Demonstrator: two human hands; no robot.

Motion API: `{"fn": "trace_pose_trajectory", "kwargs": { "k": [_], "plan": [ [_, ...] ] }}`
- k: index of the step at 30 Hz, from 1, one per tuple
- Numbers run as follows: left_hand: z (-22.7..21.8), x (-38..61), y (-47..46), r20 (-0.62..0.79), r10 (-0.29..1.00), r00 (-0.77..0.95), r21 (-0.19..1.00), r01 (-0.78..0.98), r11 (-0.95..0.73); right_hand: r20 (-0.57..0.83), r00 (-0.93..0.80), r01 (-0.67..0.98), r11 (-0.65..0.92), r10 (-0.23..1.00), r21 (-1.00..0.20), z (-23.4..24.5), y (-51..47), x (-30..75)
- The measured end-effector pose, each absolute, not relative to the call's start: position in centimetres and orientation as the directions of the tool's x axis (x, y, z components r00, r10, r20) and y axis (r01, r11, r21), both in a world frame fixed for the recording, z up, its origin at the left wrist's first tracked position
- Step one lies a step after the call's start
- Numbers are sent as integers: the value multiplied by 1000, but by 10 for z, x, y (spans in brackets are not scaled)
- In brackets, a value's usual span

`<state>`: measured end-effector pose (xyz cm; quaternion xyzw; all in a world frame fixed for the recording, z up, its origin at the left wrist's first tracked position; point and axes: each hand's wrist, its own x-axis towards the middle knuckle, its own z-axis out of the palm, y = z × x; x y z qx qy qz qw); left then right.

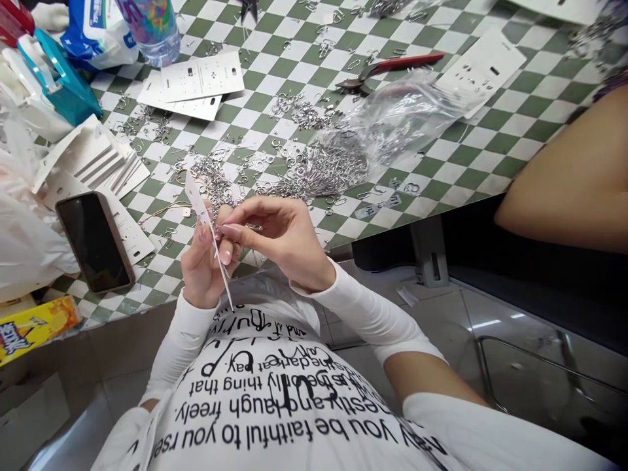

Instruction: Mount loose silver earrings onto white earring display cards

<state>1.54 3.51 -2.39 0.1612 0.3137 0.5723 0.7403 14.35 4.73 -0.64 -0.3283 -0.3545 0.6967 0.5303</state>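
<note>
My left hand (200, 271) grips a thin white jewelry card (197, 199), seen nearly edge-on above the front edge of the table. On the card's right side, the thumb and forefinger of my right hand (294, 239) are pinched together close to its surface. Whatever sits between those fingertips is too small to make out. Just beyond my hands lies a spread of small silver rings and clips (216, 176). It runs right into a dense heap of silver metal findings (338, 160) at the mouth of a clear plastic bag (402, 111).
A phone (93, 242) and a stack of white cards (105, 160) lie to the left, near a teal tape dispenser (61, 72) and a bottle (153, 29). Red-handled pliers (387, 67) rest behind the bag. Another person's bare limb (569, 170) is at the right.
</note>
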Motion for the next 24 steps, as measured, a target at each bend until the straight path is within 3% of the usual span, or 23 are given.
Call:
{"fn": "trace_pose_trajectory", "kwargs": {
  "k": [7, 13, 18, 21, 24],
  "plan": [
    [-20, 14, 34, -294, 942, 164, 600, -735, 315, -58, -240, -487, -171, 969, -857, -7, 46, 143],
    [-16, 10, 30, -283, 946, 161, 647, -696, 312, 111, -275, -347, 9, 955, -938, -7, 45, 143],
    [-18, -15, 11, -224, 962, 156, 677, -685, 268, 259, -401, -226, 179, 879, -957, -5, 46, 137],
    [-16, -46, -7, -250, 963, 101, 685, -684, 250, 268, -403, -139, 231, 875, -963, -11, 48, 127],
    [-12, -81, -26, -316, 940, -124, 743, -648, 164, 244, -388, 39, 280, 889, -959, -23, 46, 106]
  ]
}}
